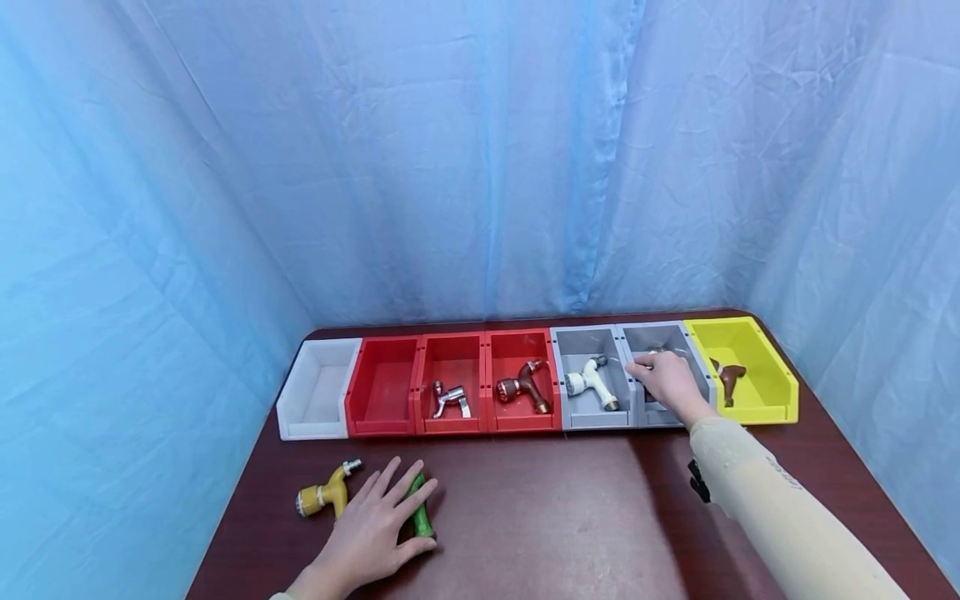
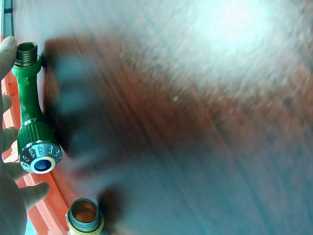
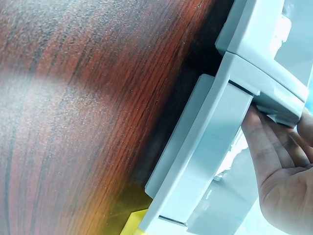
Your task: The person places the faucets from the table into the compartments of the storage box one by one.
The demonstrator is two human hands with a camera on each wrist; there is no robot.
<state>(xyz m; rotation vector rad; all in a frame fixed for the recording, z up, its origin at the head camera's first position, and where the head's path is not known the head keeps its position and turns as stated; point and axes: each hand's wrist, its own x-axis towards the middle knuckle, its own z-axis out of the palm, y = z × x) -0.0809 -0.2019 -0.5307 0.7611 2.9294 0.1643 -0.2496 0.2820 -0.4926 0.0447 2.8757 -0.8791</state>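
My left hand (image 1: 375, 525) lies with spread fingers over a green faucet (image 1: 422, 507) on the table. In the left wrist view the green faucet (image 2: 30, 100) shows its threaded end and round knob beside those fingers. A yellow faucet (image 1: 327, 492) lies just left of that hand. My right hand (image 1: 667, 379) reaches into the right grey bin (image 1: 701, 367), its fingers near the divider; in the right wrist view the right hand's (image 3: 286, 176) fingers are fairly straight, their tips hidden behind the bin wall. A faucet in that bin is mostly covered by the hand.
Bins stand in a row along the table's back: white (image 1: 298, 412), red (image 1: 382, 379) and others. A chrome faucet (image 1: 452, 400), a brown faucet (image 1: 528, 387) and a white faucet (image 1: 592, 383) lie in bins. The yellow bin (image 1: 783, 392) holds a brown piece (image 1: 729, 382).
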